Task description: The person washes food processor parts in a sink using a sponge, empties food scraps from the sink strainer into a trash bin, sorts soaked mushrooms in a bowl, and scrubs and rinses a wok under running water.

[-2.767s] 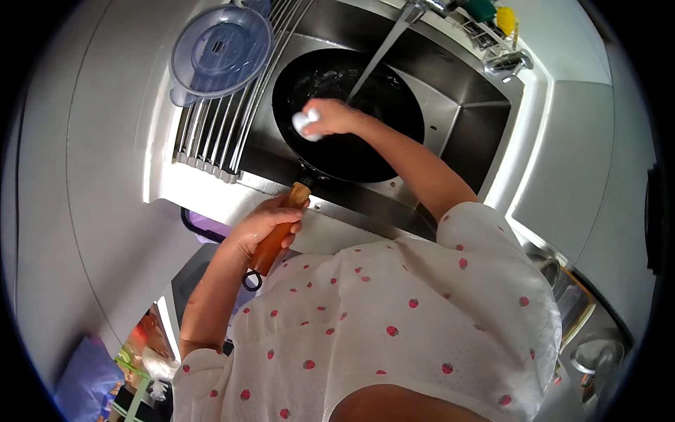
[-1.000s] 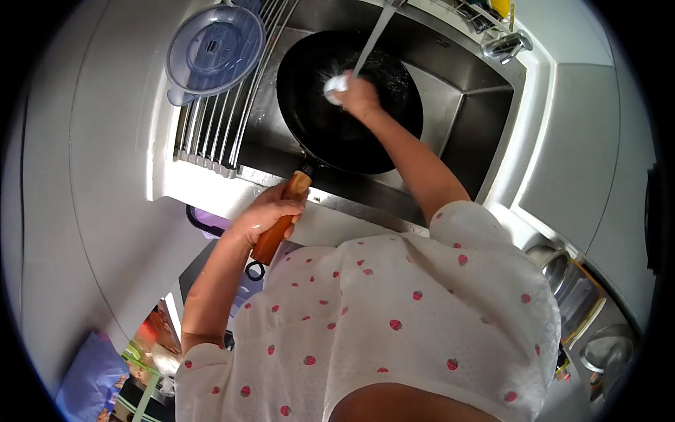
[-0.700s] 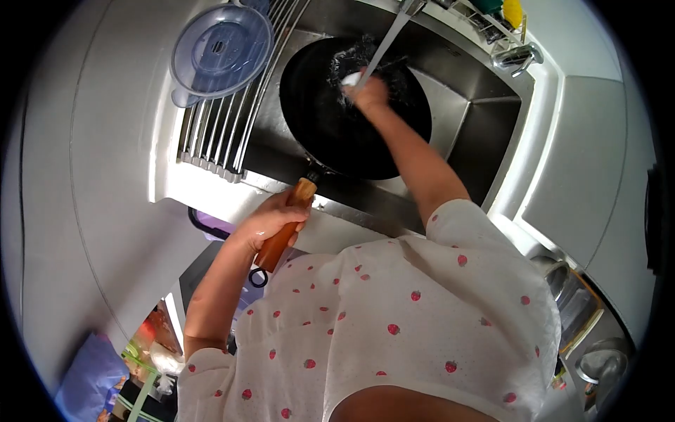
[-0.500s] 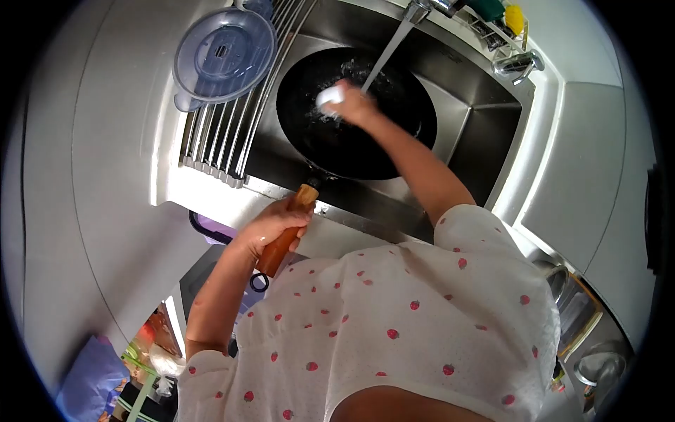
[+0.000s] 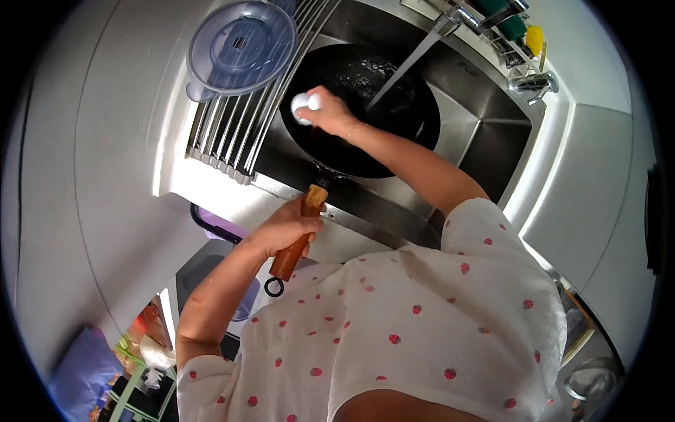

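Observation:
A black wok (image 5: 394, 151) with a wooden handle (image 5: 286, 261) rests in the steel sink. My left hand (image 5: 290, 226) is wrapped round that handle, just outside the sink's front edge; a black hanging ring (image 5: 274, 286) sticks out below it. Over the left side of the wok, my right hand (image 5: 329, 112) is closed on a white sponge (image 5: 302, 109) with a rounded, lobed outline. Whether the sponge touches the wok's surface I cannot tell. Water runs from the faucet (image 5: 446, 25) into the wok, right of my right hand, and wet patches shine inside.
A metal roll-up rack (image 5: 232, 133) spans the sink's left side, with a clear bluish plastic lid (image 5: 242, 46) on it. A second chrome tap (image 5: 532, 84) stands at the right rim, near a wire caddy with a yellow item (image 5: 534, 40). The sink's bare basin (image 5: 503, 141) shows at right.
My right hand has moved left with the sponge, from near the water stream to the wok's left side. My left hand keeps its hold on the handle. The whole view has shifted slightly.

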The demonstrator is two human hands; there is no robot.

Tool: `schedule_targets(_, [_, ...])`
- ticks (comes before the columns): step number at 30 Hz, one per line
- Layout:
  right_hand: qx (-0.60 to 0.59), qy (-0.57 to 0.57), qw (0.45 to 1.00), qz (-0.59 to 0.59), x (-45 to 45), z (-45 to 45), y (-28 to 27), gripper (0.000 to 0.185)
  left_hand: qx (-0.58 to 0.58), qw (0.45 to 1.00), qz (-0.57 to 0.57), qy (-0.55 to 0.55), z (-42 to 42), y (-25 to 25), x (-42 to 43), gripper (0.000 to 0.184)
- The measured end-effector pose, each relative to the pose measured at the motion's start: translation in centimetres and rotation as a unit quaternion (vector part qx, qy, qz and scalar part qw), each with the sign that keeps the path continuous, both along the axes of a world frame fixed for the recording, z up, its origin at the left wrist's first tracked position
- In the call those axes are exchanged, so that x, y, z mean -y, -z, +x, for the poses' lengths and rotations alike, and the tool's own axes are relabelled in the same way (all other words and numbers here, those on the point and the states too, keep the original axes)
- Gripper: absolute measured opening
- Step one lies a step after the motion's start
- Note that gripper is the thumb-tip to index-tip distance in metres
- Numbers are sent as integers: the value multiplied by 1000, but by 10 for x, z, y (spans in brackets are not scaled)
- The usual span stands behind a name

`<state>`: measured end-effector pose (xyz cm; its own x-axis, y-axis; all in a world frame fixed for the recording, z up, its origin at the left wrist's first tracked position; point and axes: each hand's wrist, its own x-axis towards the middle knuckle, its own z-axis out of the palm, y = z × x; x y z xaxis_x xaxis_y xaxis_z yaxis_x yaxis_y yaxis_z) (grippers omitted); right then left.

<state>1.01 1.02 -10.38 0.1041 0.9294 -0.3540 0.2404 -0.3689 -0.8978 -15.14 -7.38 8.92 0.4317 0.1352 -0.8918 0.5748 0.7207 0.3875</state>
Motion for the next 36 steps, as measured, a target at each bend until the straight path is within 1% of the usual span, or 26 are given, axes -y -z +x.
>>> schedule_targets(1, [45, 30, 998, -28, -5, 13, -14, 58, -2, 1000, 6, -3, 1, 0, 0, 34])
schedule_targets(2, [145, 94, 985, -11, -21, 23, 5, 60, -2, 1000, 8, -3, 1, 1, 1, 34])
schedule_targets(3, [135, 203, 970, -25, -39, 37, 10, 60, -3, 999, 26, 19, 0, 3, 1, 36])
schedule_targets(4, [117, 330, 936, -22, -57, 52, 13, 58, -5, 998, 45, 40, 0, 5, 1, 38])
schedule_targets(5, [52, 445, 893, -47, -65, 59, -8, 56, -10, 998, 47, 38, 0, 4, 0, 38])
schedule_targets(7, [-24, 479, 874, -77, -73, 46, -3, 53, -3, 998, 42, 54, 1, 2, -1, 30])
schedule_targets(8, [-57, 431, 899, -58, -79, 33, 21, 52, -2, 998, 43, 55, 1, 3, -2, 30])
schedule_targets(9, [-89, 380, 920, -39, -80, 22, 45, 52, -14, 997, 43, 60, 1, 4, -2, 36])
schedule_targets(10, [-164, 249, 951, -80, -61, 18, 23, 53, -25, 997, 40, 67, 1, 4, 0, 41])
schedule_targets(11, [-233, 115, 958, -118, -31, 13, -11, 54, -21, 996, 37, 72, 0, 5, 2, 41])
schedule_targets(12, [-269, -5, 953, -141, -4, 16, -28, 48, -16, 998, 43, 48, 1, 6, 3, 40])
schedule_targets(13, [-303, -125, 931, -163, 22, 27, -41, 43, -11, 998, 47, 25, 2, 6, 5, 40])
schedule_targets(15, [-227, -313, 886, -254, 55, 70, -69, 47, -11, 998, 59, 31, 4, 2, 6, 38])
schedule_targets(17, [-49, -404, 845, -347, 72, 113, -70, 53, -27, 995, 87, 46, 6, -2, 7, 32])
schedule_targets(18, [140, -399, 866, -266, 84, 138, -53, 56, -24, 995, 85, 50, 6, -1, 8, 32])
schedule_targets(19, [324, -379, 849, -174, 87, 157, -35, 59, -27, 995, 82, 47, 5, 0, 9, 33])
schedule_targets(21, [424, -279, 836, -208, 53, 181, -20, 58, -33, 995, 80, 47, 6, 0, 9, 34])
schedule_targets(23, [505, -140, 845, -109, 21, 167, 3, 48, -28, 995, 86, 45, 6, -2, 9, 34])
schedule_targets(24, [412, -43, 908, -67, 9, 156, 6, 42, -33, 995, 88, 44, 8, -4, 9, 34])
schedule_targets(25, [310, 53, 949, -24, -4, 145, 9, 43, -43, 992, 103, 53, 11, -7, 9, 34])
schedule_targets(27, [379, 20, 923, 58, -28, 127, 30, 45, -56, 990, 114, 62, 11, -5, 9, 34])
schedule_targets(29, [451, -20, 886, 103, -23, 129, 58, 35, -34, 990, 127, 57, 7, 0, 12, 36])
schedule_targets(31, [381, 15, 924, -35, 4, 139, 14, 29, -30, 991, 118, 50, 6, 1, 12, 36])
schedule_targets(32, [449, -44, 891, -48, 19, 150, 47, 31, -28, 993, 110, 45, 5, 0, 11, 36])
schedule_targets(34, [506, -191, 835, -107, 68, 142, -3, 36, -16, 993, 114, 40, 3, 4, 12, 35])
schedule_targets(36, [411, -336, 815, -232, 91, 125, -41, 58, -3, 993, 113, 34, 4, 6, 14, 35])
